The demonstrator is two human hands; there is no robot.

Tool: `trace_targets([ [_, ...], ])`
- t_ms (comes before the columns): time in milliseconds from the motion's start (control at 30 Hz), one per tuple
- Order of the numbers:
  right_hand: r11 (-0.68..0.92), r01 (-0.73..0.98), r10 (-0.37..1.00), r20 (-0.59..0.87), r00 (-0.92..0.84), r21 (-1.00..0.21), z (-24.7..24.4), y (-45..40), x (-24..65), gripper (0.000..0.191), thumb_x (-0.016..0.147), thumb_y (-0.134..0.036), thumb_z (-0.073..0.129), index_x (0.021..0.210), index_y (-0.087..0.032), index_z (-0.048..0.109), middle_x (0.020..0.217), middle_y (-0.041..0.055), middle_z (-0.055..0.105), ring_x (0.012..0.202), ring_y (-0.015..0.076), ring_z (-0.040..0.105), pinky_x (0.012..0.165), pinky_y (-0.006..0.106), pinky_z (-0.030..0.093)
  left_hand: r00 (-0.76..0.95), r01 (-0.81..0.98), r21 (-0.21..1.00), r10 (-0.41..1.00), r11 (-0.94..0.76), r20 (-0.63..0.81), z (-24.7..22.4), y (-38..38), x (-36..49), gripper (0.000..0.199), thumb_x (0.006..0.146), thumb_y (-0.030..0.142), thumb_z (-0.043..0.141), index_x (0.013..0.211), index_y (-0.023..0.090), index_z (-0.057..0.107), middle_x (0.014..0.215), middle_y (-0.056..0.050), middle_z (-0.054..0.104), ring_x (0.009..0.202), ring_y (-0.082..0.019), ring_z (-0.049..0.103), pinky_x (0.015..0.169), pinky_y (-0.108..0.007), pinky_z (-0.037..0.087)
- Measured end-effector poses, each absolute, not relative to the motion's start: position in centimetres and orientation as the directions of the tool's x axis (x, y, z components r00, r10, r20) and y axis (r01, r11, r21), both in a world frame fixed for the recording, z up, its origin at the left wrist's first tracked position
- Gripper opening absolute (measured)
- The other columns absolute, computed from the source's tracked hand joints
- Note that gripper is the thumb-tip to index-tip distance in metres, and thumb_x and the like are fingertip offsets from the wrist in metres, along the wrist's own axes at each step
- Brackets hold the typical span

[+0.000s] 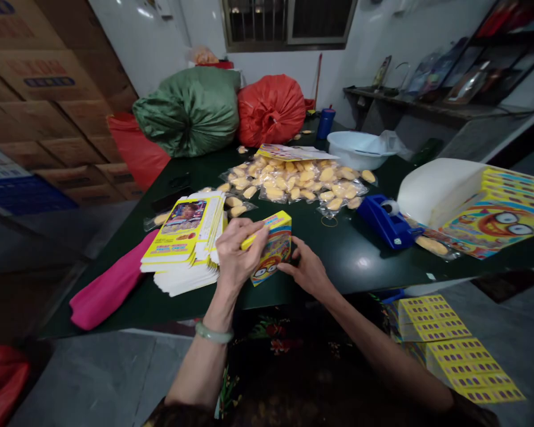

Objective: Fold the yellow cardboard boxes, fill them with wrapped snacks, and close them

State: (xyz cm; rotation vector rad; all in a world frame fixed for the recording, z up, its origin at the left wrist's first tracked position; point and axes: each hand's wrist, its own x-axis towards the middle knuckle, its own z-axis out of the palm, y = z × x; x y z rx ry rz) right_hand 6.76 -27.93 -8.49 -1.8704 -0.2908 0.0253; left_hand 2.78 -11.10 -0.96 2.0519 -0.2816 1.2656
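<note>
A small yellow and blue printed box point(276, 246) stands on the dark green table in front of me. My left hand point(240, 252) has its fingers bent round the box's upper left edge, on a yellow flap. Beside the box's right side is my right hand point(307, 267), its thumb and fingers apart around the near right corner. A stack of flat yellow and white cartons point(182, 237) lies just left of my left hand. Beyond the box is a pile of yellow pieces in clear wrappers point(293, 181).
A blue tape dispenser point(389, 222) and larger printed boxes point(498, 219) are on the right. Pink cloth point(111, 284) lies at the left edge. Behind the pile are a white basin point(358, 151), a green sack point(189, 110) and a red sack point(271, 110).
</note>
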Motion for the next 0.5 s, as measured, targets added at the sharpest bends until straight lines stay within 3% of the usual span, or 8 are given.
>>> trace_targets([
  [67,-0.236,0.142,0.229,0.087,0.969,-0.961,-8.0,-29.2,6.8,0.057,0.058,-0.037,0.079,0.110,-0.021,0.061,0.081,-0.0014,0.056,0.062,0.0095,0.047,0.051,0.021,0.037,0.446,-0.469,0.546,0.347,-0.694,0.825,-1.2,-12.0,2.8,0.010,0.081,0.024,0.064,0.081,0.017,0.071,0.078,-0.002,0.066,0.069,-0.012,0.061,0.063,-0.026,0.050],
  [167,0.038,-0.031,0.358,-0.015,0.934,-0.999,-6.3,-31.4,6.3,0.046,0.069,-0.049,0.070,0.101,-0.018,0.060,0.084,0.0013,0.060,0.062,0.0092,0.049,0.045,0.019,0.035,0.363,-0.470,0.701,0.607,-0.536,0.707,-1.6,-13.9,3.4,0.016,0.083,0.029,0.062,0.078,0.015,0.069,0.079,-0.003,0.067,0.075,-0.014,0.063,0.072,-0.030,0.052],
  [267,0.142,0.003,0.268,0.042,0.963,-0.990,-3.2,-35.1,6.6,0.042,0.071,-0.051,0.068,0.094,-0.017,0.058,0.073,-0.0012,0.058,0.053,0.0074,0.045,0.041,0.018,0.033,0.465,-0.484,0.780,0.639,-0.396,0.613,-2.0,-16.2,4.6,0.022,0.083,0.035,0.061,0.088,0.015,0.069,0.089,-0.005,0.067,0.082,-0.015,0.064,0.075,-0.030,0.054],
  [367,-0.114,0.291,0.006,0.292,0.956,-0.950,1.6,-41.5,8.4,0.041,0.068,-0.043,0.074,0.097,-0.018,0.060,0.073,-0.0018,0.060,0.053,0.0083,0.047,0.048,0.022,0.041,0.624,-0.506,0.799,0.502,-0.325,0.600,-2.4,-17.6,5.3,0.026,0.082,0.033,0.063,0.101,0.016,0.067,0.107,-0.007,0.061,0.083,-0.013,0.064,0.071,-0.026,0.056],
  [433,-0.346,0.465,-0.171,0.542,0.823,-0.815,5.1,-46.7,10.5,0.039,0.068,-0.042,0.074,0.097,-0.018,0.060,0.083,0.0015,0.065,0.065,0.0122,0.056,0.059,0.026,0.047,0.633,-0.523,0.783,0.460,-0.337,0.622,-2.7,-17.7,5.4,0.026,0.080,0.028,0.066,0.103,0.017,0.066,0.109,-0.006,0.057,0.081,-0.010,0.064,0.068,-0.022,0.056],
  [500,-0.578,0.513,-0.177,0.712,0.680,-0.634,8.2,-51.5,13.3,0.042,0.070,-0.041,0.072,0.101,-0.016,0.061,0.093,0.0055,0.066,0.076,0.0163,0.060,0.066,0.029,0.049,0.596,-0.521,0.742,0.443,-0.421,0.670,-3.2,-17.6,5.4,0.023,0.077,0.024,0.069,0.098,0.017,0.067,0.102,-0.005,0.058,0.080,-0.009,0.062,0.066,-0.018,0.054],
])
